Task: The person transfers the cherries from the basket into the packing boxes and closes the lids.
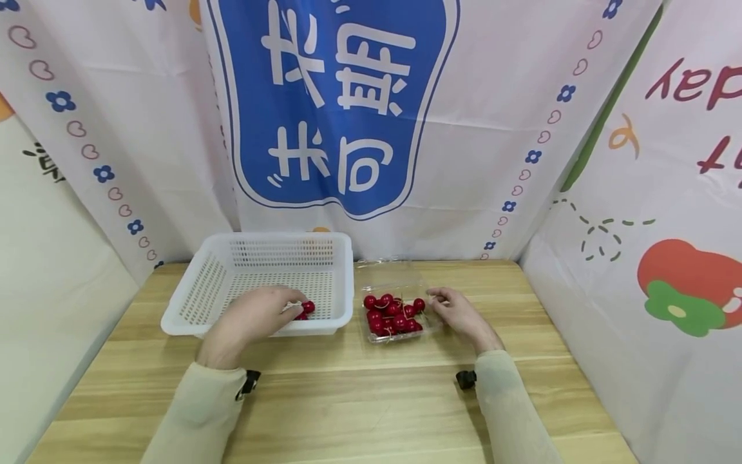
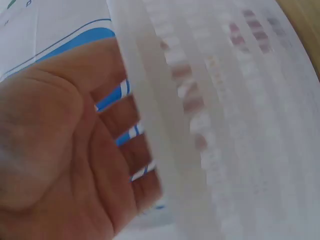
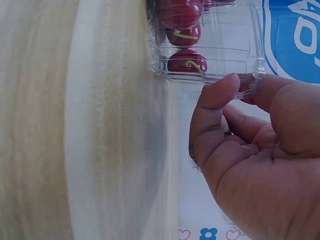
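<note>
My left hand (image 1: 259, 314) reaches over the front rim of a white slotted plastic basket (image 1: 346, 283), fingers loosely bent inside it. A few red cherries (image 1: 308, 307) lie just beyond its fingertips, near the basket's front right corner. In the left wrist view the basket wall (image 2: 230, 165) screens the fingertips, and red shows through slots farther down. With thumb and forefinger, my right hand (image 1: 460, 314) pinches the right rim of a clear plastic box (image 3: 230, 57). Stemmed red cherries (image 1: 394, 316) fill much of this box, which has its clear lid (image 1: 385, 274) raised behind.
The basket and box stand side by side on a wooden table (image 1: 359, 399). Printed cloth (image 1: 487, 84) hangs right behind them, and white panels rise at left and right. Dark straps (image 1: 249, 383) circle both wrists.
</note>
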A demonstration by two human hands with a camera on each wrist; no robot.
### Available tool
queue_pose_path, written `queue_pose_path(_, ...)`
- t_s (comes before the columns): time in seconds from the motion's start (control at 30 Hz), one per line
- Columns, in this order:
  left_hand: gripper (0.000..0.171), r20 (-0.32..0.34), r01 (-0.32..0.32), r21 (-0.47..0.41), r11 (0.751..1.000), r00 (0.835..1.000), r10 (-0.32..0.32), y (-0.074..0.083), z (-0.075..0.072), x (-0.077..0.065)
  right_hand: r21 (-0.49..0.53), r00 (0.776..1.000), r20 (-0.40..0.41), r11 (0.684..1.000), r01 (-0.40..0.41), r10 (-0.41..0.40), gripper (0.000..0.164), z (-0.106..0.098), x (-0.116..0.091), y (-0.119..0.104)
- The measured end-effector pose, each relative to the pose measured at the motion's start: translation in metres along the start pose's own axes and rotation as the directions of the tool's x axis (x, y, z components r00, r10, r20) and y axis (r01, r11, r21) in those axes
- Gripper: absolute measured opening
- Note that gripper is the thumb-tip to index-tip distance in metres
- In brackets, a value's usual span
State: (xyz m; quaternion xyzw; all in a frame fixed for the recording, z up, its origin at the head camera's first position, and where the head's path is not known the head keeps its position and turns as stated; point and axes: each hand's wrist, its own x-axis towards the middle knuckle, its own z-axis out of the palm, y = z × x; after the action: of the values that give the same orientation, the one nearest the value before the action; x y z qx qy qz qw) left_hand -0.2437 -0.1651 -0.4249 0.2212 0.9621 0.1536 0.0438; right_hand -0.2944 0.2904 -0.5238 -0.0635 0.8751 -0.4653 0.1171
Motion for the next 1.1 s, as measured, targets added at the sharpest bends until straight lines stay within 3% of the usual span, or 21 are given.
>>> queue_pose_path(0.17, 0.028, 0.09, 0.063, -0.066, 0.996, 0.994, -0.057, 0.005, 0.008, 0.018, 0.009, 1.0, 0.003, 1.0, 0.018, -0.018, 0.052, 0.0, 0.0, 0.002)
queue_pose_path(0.27, 0.033, 0.127, 0.095, -0.104, 0.99, 0.989, -0.082, 0.004, 0.013, 0.023, 0.026, 1.0, -0.003, 0.999, -0.029, 0.03, 0.051, 0.003, -0.004, -0.006)
queue_pose_path(0.53, 0.045, 0.169, 0.099, -0.133, 0.986, 0.983, -0.076, 0.003, 0.022, 0.03, 0.06, 0.998, -0.009, 0.997, -0.055, 0.055, 0.05, 0.006, -0.006, -0.009)
queue_pose_path(0.77, 0.052, 0.219, 0.194, -0.206, 0.959, 0.964, -0.148, 0.001, 0.026, 0.036, 0.055, 0.999, -0.011, 0.998, -0.039, 0.04, 0.05, 0.004, -0.005, -0.008)
queue_pose_path(0.9, 0.051, 0.235, 0.231, -0.232, 0.945, 0.956, -0.176, -0.001, 0.03, 0.039, 0.083, 0.999, 0.0, 0.996, -0.036, 0.036, 0.05, 0.004, -0.005, -0.01)
queue_pose_path(1.1, 0.044, 0.233, 0.231, -0.265, 0.936, 0.957, -0.17, -0.007, 0.035, 0.044, 0.095, 1.0, -0.002, 0.995, -0.026, 0.027, 0.051, 0.004, -0.005, -0.011)
